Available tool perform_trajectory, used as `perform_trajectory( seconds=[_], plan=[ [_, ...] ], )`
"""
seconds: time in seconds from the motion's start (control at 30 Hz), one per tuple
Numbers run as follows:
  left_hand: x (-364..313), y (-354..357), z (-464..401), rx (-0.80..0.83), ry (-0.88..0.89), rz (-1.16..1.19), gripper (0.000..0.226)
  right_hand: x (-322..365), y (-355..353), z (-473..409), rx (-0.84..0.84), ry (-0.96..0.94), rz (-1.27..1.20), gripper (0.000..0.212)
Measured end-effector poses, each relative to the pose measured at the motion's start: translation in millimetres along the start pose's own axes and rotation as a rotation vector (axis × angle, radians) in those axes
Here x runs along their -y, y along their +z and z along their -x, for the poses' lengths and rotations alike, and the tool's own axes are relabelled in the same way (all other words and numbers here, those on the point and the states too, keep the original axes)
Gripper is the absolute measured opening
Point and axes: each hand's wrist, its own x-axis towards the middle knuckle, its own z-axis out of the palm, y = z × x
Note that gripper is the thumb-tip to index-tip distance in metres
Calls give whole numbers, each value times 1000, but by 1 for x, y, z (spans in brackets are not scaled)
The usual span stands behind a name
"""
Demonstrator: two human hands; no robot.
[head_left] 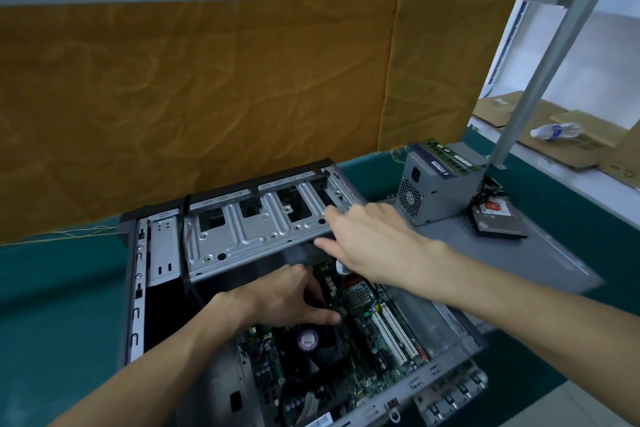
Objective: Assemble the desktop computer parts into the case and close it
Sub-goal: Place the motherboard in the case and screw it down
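Note:
An open computer case [138, 288] lies on its side on the green table, with the green motherboard [374, 333] and a black CPU fan [308, 343] inside. My left hand [291, 298] reaches into the case and its curled fingers and thumb hold a dark memory stick [332, 288] standing on edge by the fan. My right hand [374, 246] hovers over the far right of the case with fingers stretched out, next to the silver drive cage [249, 229]. A small white piece shows under its palm.
A grey power supply [436, 191] stands on the grey side panel [519, 260] at the right, with memory sticks [450, 156] on top of it. A hard drive [498, 218] lies beside it. A metal post [540, 73] rises behind. An orange cloth hangs along the back.

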Motion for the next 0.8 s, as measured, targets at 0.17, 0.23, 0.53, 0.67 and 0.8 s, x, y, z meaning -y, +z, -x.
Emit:
perform_trajectory(
  seconds=[0.17, 0.23, 0.53, 0.67, 0.8],
  plan=[
    [0, 0, 0, 1, 4, 12, 60, -5, -7, -4, 179, -14, -139, 34],
    [0, 0, 0, 1, 2, 11, 60, 0, -5, -3, 75, 23, -19, 38],
    [-1, -2, 0, 5, 1, 33, 55, 3, -5, -4, 104, 22, -10, 37],
    [-2, -2, 1, -2, 4, 46, 54, 0, -12, -5, 236, 0, -108, 32],
    [-3, -3, 2, -6, 2, 34, 54, 2, -8, -1, 170, 38, -37, 36]
  ],
)
